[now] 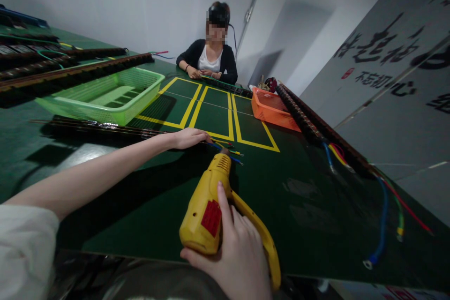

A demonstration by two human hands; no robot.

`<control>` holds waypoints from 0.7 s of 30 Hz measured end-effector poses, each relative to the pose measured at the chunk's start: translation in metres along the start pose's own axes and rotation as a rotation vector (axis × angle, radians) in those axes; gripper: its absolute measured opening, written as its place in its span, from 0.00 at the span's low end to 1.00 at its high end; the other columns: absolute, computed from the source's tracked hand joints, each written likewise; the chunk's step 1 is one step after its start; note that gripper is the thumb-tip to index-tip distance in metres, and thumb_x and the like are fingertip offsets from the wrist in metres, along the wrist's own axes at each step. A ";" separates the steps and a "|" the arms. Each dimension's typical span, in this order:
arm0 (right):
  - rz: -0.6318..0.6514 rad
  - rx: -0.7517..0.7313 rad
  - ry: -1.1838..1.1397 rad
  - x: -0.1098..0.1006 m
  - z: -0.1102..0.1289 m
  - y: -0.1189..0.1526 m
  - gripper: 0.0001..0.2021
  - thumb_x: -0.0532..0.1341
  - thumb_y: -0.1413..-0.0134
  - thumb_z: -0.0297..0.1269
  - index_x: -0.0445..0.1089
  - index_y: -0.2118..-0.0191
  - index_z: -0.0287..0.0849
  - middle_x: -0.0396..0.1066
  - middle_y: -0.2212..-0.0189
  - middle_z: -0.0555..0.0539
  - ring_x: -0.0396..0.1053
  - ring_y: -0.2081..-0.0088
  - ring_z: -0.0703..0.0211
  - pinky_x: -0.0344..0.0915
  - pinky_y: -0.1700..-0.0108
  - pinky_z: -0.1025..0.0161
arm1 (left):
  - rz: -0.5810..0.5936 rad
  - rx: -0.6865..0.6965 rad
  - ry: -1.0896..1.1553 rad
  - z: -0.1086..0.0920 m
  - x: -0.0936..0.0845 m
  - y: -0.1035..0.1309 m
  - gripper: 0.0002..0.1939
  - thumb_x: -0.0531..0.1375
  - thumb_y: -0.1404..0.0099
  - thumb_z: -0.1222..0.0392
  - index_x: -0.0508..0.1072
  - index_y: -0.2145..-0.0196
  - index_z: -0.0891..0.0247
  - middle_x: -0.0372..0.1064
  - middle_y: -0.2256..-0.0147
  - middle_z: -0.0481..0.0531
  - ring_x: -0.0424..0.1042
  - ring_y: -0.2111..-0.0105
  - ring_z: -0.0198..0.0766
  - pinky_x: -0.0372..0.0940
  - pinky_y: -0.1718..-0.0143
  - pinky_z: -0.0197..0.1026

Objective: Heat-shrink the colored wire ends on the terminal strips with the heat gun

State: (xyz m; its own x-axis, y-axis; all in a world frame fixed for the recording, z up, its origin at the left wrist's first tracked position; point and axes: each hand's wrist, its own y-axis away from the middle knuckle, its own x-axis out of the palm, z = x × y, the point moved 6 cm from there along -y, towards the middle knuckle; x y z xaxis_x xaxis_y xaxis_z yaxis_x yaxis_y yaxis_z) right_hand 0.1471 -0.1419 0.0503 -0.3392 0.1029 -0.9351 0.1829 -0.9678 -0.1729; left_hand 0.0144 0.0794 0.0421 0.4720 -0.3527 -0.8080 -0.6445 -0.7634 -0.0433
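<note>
A yellow heat gun [202, 211] with a red label is in my right hand [239, 248], its fingers wrapped round the body and handle. The gun's nozzle points away from me, close to the wire ends. My left hand [190, 138] is closed on the end of a long dark wire bundle [105, 126] lying across the table. Past its fingertips, thin wires [234, 153] in red, yellow-green and blue stick out, some ending in metal ring terminals. The nozzle overlaps these wires in view; whether it touches them I cannot tell.
A green basket [123, 115] stands at the left, beside several long dark bundles [80, 72]. An orange basket [274, 111] and more bundles [305, 119] with coloured leads lie at the right. Yellow tape [230, 115] marks the green table [316, 243]. A person [211, 58] sits opposite.
</note>
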 end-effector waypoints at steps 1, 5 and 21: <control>-0.002 -0.005 -0.001 0.002 0.004 -0.003 0.61 0.68 0.72 0.57 0.33 0.34 0.47 0.69 0.57 0.44 0.69 0.59 0.45 0.66 0.58 0.51 | 0.002 -0.001 0.001 -0.001 0.000 0.000 0.25 0.39 0.34 0.52 0.72 0.54 0.62 0.66 0.47 0.48 0.65 0.49 0.38 0.55 0.46 0.35; -0.015 -0.070 0.025 0.011 0.021 -0.012 0.60 0.65 0.69 0.63 0.32 0.34 0.45 0.69 0.61 0.43 0.68 0.63 0.46 0.66 0.61 0.50 | -0.019 -0.029 0.014 0.000 0.000 0.000 0.26 0.39 0.34 0.52 0.71 0.52 0.63 0.65 0.47 0.49 0.64 0.49 0.38 0.55 0.46 0.35; -0.008 -0.035 -0.035 0.005 0.012 -0.006 0.63 0.69 0.76 0.60 0.35 0.34 0.48 0.68 0.59 0.46 0.68 0.62 0.48 0.65 0.59 0.52 | -0.032 0.010 0.085 -0.001 0.003 0.001 0.25 0.40 0.33 0.51 0.72 0.55 0.63 0.65 0.46 0.50 0.63 0.48 0.38 0.52 0.43 0.37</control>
State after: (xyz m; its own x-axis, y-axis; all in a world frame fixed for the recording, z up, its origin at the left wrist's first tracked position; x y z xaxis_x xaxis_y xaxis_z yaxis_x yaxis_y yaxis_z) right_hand 0.1333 -0.1384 0.0502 -0.3733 0.1022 -0.9221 0.2122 -0.9582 -0.1921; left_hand 0.0154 0.0774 0.0404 0.5415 -0.3738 -0.7531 -0.6345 -0.7693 -0.0743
